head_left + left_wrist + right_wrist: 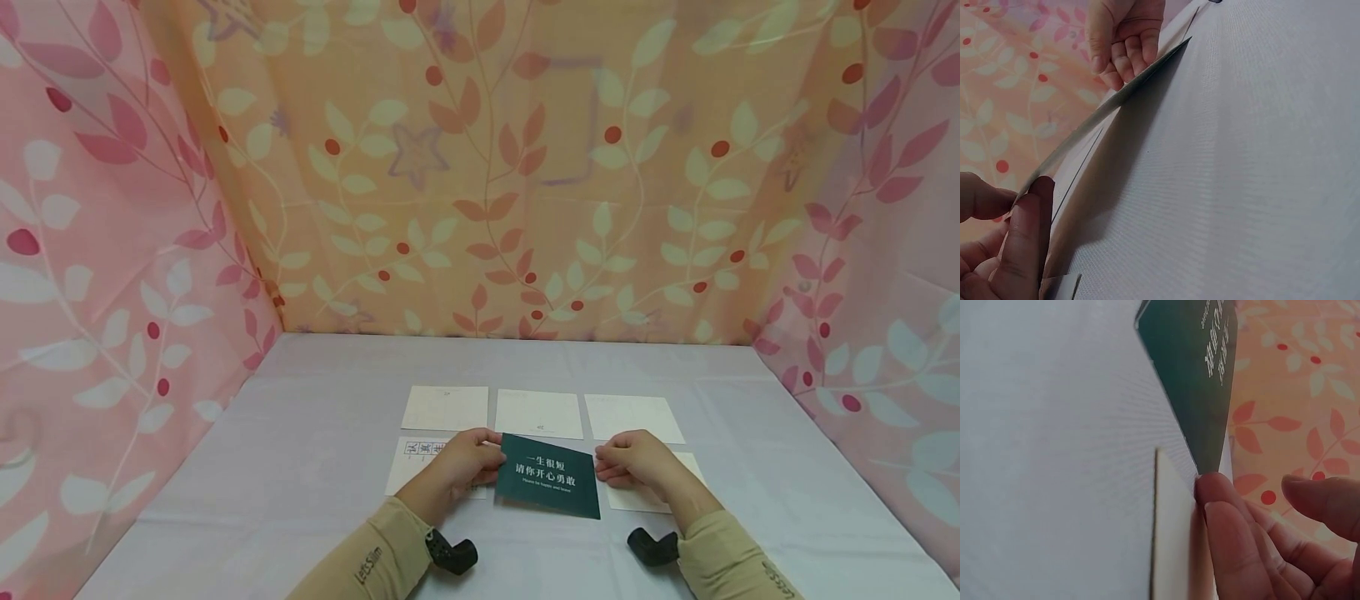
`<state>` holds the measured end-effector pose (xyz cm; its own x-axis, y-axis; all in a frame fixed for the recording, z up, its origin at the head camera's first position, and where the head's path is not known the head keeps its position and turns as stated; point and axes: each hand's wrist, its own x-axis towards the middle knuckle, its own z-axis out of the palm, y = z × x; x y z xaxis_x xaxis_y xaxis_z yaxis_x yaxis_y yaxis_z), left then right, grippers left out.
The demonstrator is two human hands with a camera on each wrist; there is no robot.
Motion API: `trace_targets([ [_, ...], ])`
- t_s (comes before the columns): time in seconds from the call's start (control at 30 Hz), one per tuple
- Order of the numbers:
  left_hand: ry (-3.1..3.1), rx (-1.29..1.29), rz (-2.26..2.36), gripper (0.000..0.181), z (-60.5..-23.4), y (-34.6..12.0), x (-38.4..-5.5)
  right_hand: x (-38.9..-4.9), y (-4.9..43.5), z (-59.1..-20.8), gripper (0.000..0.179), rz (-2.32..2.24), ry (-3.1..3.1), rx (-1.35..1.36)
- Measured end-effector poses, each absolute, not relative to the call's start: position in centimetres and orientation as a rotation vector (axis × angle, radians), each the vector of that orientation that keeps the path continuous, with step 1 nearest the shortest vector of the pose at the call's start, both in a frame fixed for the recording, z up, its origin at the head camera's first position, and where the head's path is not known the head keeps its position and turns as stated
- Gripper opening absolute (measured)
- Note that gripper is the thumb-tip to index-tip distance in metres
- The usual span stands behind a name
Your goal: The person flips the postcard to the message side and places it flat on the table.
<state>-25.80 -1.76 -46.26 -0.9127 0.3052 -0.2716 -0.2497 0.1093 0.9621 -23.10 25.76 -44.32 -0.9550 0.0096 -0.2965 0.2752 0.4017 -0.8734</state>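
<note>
A dark green card [551, 492] with white Chinese lettering is held tilted above the white table. My left hand [468, 462] pinches its left edge between thumb and fingers; the left wrist view shows the card [1141, 81] bowed slightly, its far part raised off the cloth. At the opposite edge is my right hand [641, 458], its fingertips [1216, 484] right at the card's corner and the thumb spread away from them. Under my left forearm lies a white card [403, 475] with printed characters. Another pale card [633, 500] is partly covered by my right hand.
Behind the hands, three pale cards [446, 408] lie in a row on the white tablecloth [322, 425]. Patterned fabric [510, 167] closes off the back and both sides. A black wrist device [452, 552] sits at each sleeve cuff.
</note>
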Motion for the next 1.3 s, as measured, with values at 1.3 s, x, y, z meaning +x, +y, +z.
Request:
trace_targets([
  [1.3,2.036,0.07,1.839,0.027,-45.4,-2.7,-26.5,-23.4,25.0,-43.7,0.016,-1.557,2.42,0.077],
])
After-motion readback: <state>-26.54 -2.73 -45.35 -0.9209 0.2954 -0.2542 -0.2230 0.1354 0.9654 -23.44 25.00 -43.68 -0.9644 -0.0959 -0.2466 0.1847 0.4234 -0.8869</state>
